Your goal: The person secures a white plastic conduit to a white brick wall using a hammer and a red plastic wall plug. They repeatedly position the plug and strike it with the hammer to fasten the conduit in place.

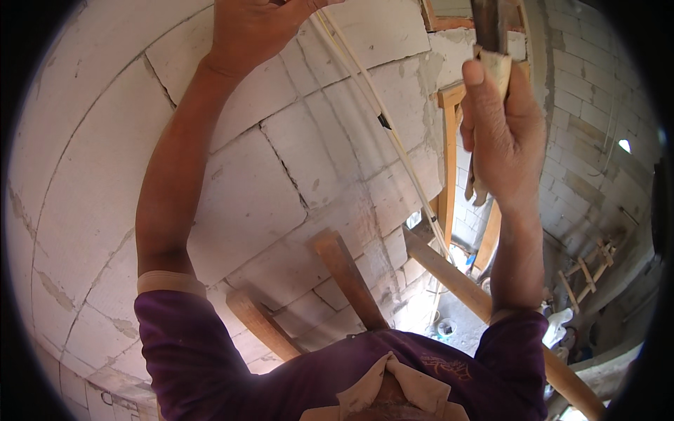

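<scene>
My left hand point(263, 24) is raised against the block wall at the top edge, its fingers partly cut off by the picture. It closes on the upper end of a pale cable point(351, 63), which runs down the wall to the right and has a black band of tape partway along. My right hand point(505, 133), also raised, is wrapped round a hand tool point(491, 28) with a worn pale handle and a dark metal upper part. The tool's top lies beyond the picture, so its exact kind does not show.
Pale blocks with cracked joints form the wall point(246, 175). Several wooden beams point(351, 281) slope near my chest. A wooden frame point(449, 154) edges an opening behind my right hand. Far below lie a bucket point(446, 327) on the floor and a wooden trestle point(586, 274).
</scene>
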`<state>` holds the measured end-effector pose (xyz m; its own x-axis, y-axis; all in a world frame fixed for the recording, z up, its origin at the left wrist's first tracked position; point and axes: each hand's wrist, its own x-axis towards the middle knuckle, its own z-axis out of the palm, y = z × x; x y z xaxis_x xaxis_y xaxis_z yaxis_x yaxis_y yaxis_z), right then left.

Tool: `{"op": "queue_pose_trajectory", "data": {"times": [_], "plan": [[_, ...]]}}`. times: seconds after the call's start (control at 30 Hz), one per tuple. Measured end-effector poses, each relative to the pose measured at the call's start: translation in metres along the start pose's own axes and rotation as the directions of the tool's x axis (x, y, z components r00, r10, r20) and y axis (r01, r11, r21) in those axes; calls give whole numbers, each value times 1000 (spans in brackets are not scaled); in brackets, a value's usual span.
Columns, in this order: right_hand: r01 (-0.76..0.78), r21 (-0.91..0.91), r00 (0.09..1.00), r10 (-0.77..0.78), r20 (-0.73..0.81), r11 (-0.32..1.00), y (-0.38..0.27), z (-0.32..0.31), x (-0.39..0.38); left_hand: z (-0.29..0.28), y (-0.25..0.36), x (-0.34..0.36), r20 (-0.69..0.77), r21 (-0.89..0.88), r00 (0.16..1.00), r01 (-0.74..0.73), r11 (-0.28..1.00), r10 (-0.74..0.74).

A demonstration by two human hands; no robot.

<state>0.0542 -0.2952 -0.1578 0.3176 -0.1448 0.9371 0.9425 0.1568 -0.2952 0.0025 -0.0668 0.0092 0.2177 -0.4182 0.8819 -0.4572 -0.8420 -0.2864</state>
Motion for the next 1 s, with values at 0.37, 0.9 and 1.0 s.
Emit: {"op": "queue_pose_trajectory", "data": {"times": [0.37, 0.9, 1.0], "plan": [[148, -127, 989, -150, -5, 981, -30, 15, 39, -5, 9, 2, 123, 6, 978, 169, 986, -168], [59, -174, 965, -12, 262, 983, 4, 3, 48, 6, 6, 9, -28, 9, 999, 32, 999, -31], [-57, -64, 990, 65, 129, 996, -10, -13, 36, -6, -13, 26, -146, -99, 956, 242, 965, -254]]}}
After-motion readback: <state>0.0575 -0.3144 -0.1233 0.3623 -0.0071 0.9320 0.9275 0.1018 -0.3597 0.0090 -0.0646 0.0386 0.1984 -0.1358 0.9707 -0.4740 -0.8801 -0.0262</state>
